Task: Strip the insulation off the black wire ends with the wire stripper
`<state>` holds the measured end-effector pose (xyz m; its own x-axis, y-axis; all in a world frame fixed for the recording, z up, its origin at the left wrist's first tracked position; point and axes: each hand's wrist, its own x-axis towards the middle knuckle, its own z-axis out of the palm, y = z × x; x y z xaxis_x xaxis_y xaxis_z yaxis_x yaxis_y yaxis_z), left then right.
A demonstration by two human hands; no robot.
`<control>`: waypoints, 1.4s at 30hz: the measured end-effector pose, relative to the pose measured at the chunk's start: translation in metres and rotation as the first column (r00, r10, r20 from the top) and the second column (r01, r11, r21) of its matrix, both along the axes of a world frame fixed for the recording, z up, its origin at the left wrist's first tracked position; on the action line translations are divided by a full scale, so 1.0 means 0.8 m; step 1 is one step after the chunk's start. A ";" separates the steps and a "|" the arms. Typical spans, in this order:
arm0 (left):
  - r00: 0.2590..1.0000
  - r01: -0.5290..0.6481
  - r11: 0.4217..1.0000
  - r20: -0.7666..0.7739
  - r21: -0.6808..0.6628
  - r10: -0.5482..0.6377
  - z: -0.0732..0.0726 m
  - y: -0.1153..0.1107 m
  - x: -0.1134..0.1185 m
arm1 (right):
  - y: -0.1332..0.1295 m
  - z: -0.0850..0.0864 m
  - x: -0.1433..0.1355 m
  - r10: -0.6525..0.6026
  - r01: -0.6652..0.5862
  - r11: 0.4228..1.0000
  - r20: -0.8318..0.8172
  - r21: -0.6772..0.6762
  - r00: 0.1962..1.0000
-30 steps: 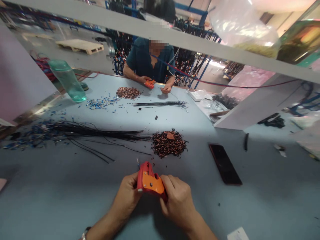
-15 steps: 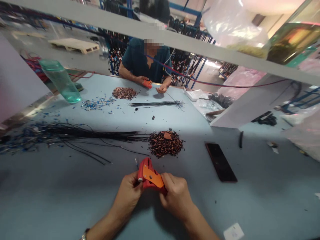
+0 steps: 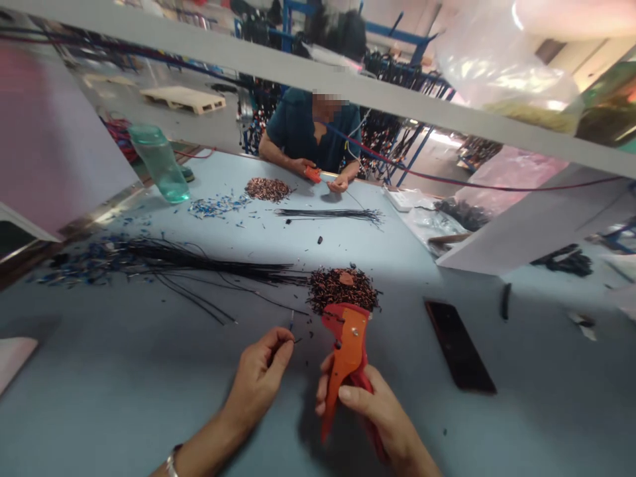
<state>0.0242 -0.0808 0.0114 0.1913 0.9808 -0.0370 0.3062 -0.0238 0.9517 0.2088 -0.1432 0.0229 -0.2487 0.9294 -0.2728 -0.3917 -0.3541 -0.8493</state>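
Observation:
My left hand (image 3: pixel 261 374) is closed in a pinch on a short wire (image 3: pixel 292 320), whose blue and silvery end sticks up above the fingertips. A dark end pokes out to the right of them. In my right hand (image 3: pixel 385 407) is a red and orange wire stripper (image 3: pixel 350 341), jaws pointing away from me and handles spread. Its head overlaps the near edge of a pile of small black and copper-coloured scraps (image 3: pixel 325 281). A bundle of long black wires (image 3: pixel 223 266) lies beyond my left hand, reaching left to scattered blue-tipped pieces (image 3: pixel 94 255).
A dark phone (image 3: pixel 460 348) lies to the right. Across the table a person (image 3: pixel 313 129) holds another orange tool (image 3: pixel 313 174) near further wires (image 3: pixel 328 214) and scrap piles. A green bottle (image 3: pixel 159 162) stands at the back left. A white panel (image 3: pixel 511 225) leans on the right.
The wire stripper has come away from my left hand, turned upright and spread its handles. My left hand now holds the wire apart from it. The view has shifted slightly left.

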 end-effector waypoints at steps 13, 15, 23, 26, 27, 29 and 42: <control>0.999 -0.003 0.988 -0.052 0.157 0.011 0.004 0.010 -0.025 | -0.010 -0.023 -0.019 0.164 -0.172 0.976 -0.062 -0.135 0.984; 0.997 0.022 0.983 -0.077 0.185 -0.008 0.006 0.009 -0.026 | -0.010 -0.019 -0.018 0.169 -0.172 0.978 -0.037 -0.119 0.985; 0.991 0.113 0.964 -0.103 0.240 -0.090 0.009 0.005 -0.028 | -0.014 -0.031 -0.017 0.207 -0.205 0.971 0.003 -0.123 0.978; 0.990 0.128 0.962 -0.088 0.240 -0.110 0.010 0.005 -0.028 | -0.016 -0.034 -0.019 0.183 -0.179 0.977 0.025 -0.118 0.983; 0.990 0.132 0.963 -0.086 0.236 -0.114 0.011 0.005 -0.028 | -0.017 -0.034 -0.020 0.169 -0.164 0.979 0.030 -0.123 0.985; 0.990 0.129 0.965 -0.087 0.227 -0.112 0.012 0.005 -0.028 | -0.018 -0.033 -0.021 0.153 -0.147 0.980 0.038 -0.136 0.987; 0.994 0.073 0.976 -0.099 0.206 -0.054 0.006 0.001 -0.027 | -0.026 -0.064 -0.029 0.092 -0.084 0.991 0.078 -0.100 0.993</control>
